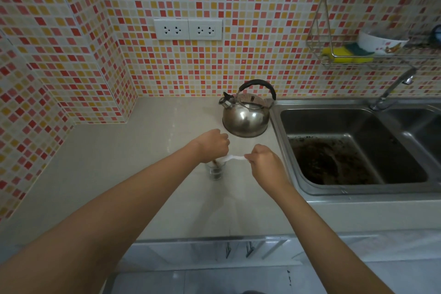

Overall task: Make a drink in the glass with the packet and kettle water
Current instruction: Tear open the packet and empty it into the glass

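Observation:
A small clear glass (216, 171) stands on the beige counter with brown powder in it. Directly above its rim, my left hand (213, 146) pinches one end of a white packet (235, 158). My right hand (263, 159) pinches the packet's other end, so the strip stretches level between both hands. Brown powder falls from the left end into the glass. A steel kettle (245, 115) with a black handle sits behind the hands, close to the sink, its spout facing left.
A steel double sink (353, 148) with dark residue lies to the right, with a tap (393, 89) behind it. A wire rack (362, 52) on the tiled wall holds sponges and a bowl. Two wall sockets (188, 29) are above the counter (143, 162).

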A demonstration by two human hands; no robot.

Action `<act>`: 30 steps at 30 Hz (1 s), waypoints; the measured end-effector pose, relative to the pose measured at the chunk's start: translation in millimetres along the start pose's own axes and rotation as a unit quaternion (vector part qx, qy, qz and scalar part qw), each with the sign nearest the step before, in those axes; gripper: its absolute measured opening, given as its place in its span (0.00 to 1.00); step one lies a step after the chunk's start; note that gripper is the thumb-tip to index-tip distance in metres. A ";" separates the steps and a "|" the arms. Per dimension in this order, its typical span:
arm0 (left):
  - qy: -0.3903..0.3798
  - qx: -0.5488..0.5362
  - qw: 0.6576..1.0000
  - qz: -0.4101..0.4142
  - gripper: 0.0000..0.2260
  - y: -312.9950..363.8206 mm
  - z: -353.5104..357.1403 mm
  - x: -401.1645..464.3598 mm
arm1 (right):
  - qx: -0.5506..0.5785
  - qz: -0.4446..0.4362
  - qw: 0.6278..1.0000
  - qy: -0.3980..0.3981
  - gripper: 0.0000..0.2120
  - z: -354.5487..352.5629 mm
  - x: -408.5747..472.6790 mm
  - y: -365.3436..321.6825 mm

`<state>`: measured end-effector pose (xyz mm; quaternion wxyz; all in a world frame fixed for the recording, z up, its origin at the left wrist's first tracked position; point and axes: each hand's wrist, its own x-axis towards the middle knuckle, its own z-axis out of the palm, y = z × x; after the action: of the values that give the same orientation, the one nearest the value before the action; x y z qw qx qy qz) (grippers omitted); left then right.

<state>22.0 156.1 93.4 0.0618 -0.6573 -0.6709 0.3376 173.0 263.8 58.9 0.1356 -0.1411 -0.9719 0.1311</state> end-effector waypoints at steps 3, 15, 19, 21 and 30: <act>-0.007 0.013 1.000 0.009 0.07 0.8 -1.8 3.1 | -0.003 0.000 1.000 0.007 0.09 -0.4 0.0 -1.2; -0.007 0.001 1.000 0.008 0.09 -4.2 -0.1 3.0 | 0.004 -0.011 1.000 0.024 0.10 -0.1 -0.3 -2.5; -0.004 -0.016 1.000 0.007 0.09 -4.3 0.3 2.9 | 0.000 -0.012 1.000 0.028 0.09 -0.9 -0.4 -4.5; 0.005 -0.012 1.000 0.007 0.08 -4.4 1.7 1.6 | -0.001 -0.014 0.999 0.032 0.09 -0.8 -0.6 -4.0; 0.018 0.006 1.000 0.014 0.07 -7.4 4.3 -2.5 | -0.004 -0.017 1.000 0.021 0.10 -1.4 -2.1 -0.4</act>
<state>13.9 152.8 95.0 0.0725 -0.6724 -0.6584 0.3305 175.3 263.1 59.9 0.1576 -0.1281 -0.9716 0.1215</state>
